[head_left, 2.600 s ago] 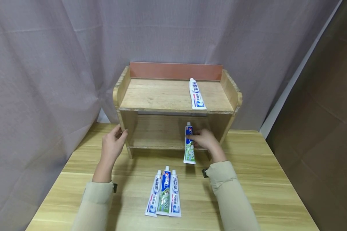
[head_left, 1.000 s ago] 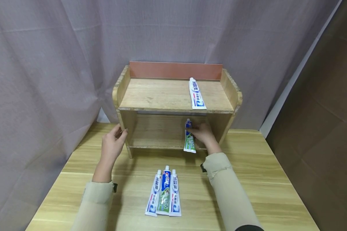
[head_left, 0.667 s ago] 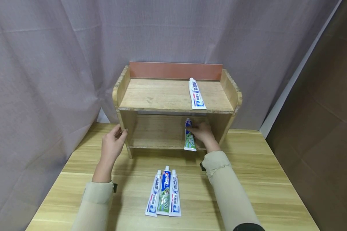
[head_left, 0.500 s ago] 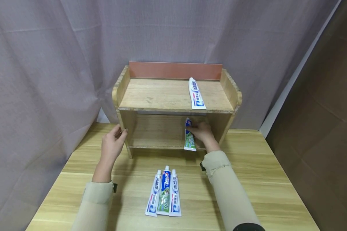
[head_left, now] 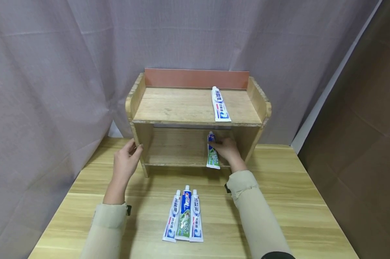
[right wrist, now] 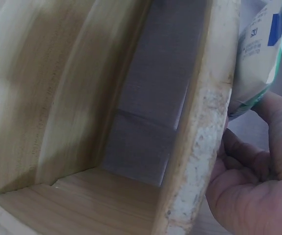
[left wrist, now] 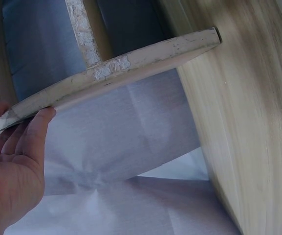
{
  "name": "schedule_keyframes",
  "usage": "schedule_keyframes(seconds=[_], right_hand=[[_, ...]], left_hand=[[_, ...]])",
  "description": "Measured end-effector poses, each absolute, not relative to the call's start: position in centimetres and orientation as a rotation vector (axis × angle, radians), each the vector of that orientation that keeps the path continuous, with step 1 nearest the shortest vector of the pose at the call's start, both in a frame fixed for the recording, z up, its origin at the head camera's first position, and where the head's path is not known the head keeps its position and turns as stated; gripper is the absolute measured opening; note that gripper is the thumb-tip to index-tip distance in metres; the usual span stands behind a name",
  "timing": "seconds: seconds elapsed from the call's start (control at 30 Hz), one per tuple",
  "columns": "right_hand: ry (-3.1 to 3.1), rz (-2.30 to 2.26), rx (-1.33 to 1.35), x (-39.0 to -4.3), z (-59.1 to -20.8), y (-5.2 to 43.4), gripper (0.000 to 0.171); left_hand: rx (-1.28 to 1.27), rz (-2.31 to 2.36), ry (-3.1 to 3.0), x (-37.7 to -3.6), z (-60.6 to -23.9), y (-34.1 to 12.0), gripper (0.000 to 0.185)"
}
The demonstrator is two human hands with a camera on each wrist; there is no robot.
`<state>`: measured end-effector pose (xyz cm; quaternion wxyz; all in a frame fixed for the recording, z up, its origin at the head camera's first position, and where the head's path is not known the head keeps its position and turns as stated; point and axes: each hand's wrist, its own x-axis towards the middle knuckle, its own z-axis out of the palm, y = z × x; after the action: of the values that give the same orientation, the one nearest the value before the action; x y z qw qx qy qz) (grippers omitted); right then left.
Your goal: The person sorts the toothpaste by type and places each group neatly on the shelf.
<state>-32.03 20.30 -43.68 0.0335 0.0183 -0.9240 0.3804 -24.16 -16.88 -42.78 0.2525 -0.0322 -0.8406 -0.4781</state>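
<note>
My right hand (head_left: 227, 148) reaches into the lower level of a small wooden shelf (head_left: 175, 108) and holds a blue-and-green toothpaste tube (head_left: 213, 158), cap away from me. In the right wrist view, that tube's white back (right wrist: 258, 58) shows above the lower board, its crimped end overhanging the front edge. My left hand (head_left: 126, 160) pinches the shelf's left side panel (left wrist: 131, 63), thumb on one face and fingers on the other. A white toothpaste tube (head_left: 220, 106) lies on the top level, towards the right.
On the table (head_left: 279, 208), in front of the shelf, a blue-and-green tube (head_left: 184, 219) lies between a left white tube (head_left: 172, 219) and a right white tube (head_left: 196, 219). A grey curtain (head_left: 188, 36) hangs behind; a brown panel (head_left: 353, 144) stands right.
Since the earliest frame my right hand has moved the blue-and-green tube forward, deeper into the lower level. Over the last half second it hardly moves. The left hand stays on the side panel.
</note>
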Motion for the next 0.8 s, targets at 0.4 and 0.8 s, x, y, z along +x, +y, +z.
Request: schedule_keyframes(seconds=[0.4,0.8], right_hand=[[-2.832,1.18,0.047,-32.02,-43.82,20.2,0.048],[-2.822,1.155,0.06,-31.97,-43.89,20.06,0.051]], left_hand=[[-0.103,-1.292,-2.266,-24.19,-42.76,-16.82,0.032],[-0.113,-1.308,-2.26,-24.28,-42.88,-16.99,0.031]])
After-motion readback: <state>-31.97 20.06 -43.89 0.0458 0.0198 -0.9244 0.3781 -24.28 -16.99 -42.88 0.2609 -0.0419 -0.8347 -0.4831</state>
